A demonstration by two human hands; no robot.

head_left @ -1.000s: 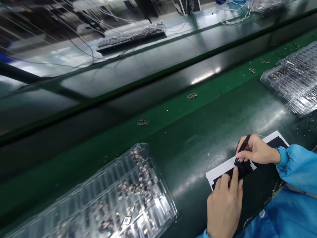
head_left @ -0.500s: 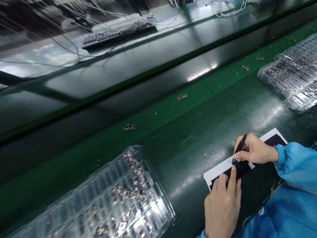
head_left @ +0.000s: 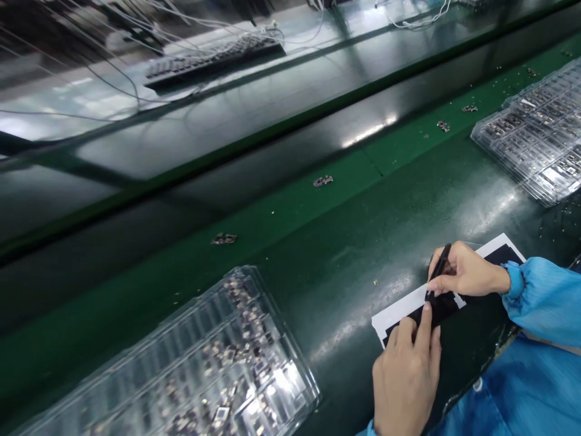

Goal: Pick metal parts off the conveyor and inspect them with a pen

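Observation:
A white sheet with black patches [head_left: 399, 310] lies on the dark green bench at the lower right. My left hand [head_left: 408, 375] rests on it, index finger pressing a black patch. My right hand [head_left: 467, 275], in a blue sleeve, grips black tweezers [head_left: 439, 269] whose tip touches the sheet right by my left fingertip.
A clear plastic tray of small metal parts [head_left: 218, 369] sits at the lower left, a stack of similar trays [head_left: 535, 133] at the right. Loose small parts [head_left: 322, 180] lie on the lighter green strip. A keyboard [head_left: 213, 54] and cables are on the far bench.
Both hands stay on the sheet almost unmoved. The view has drifted slightly, so everything sits a little further left in the picture.

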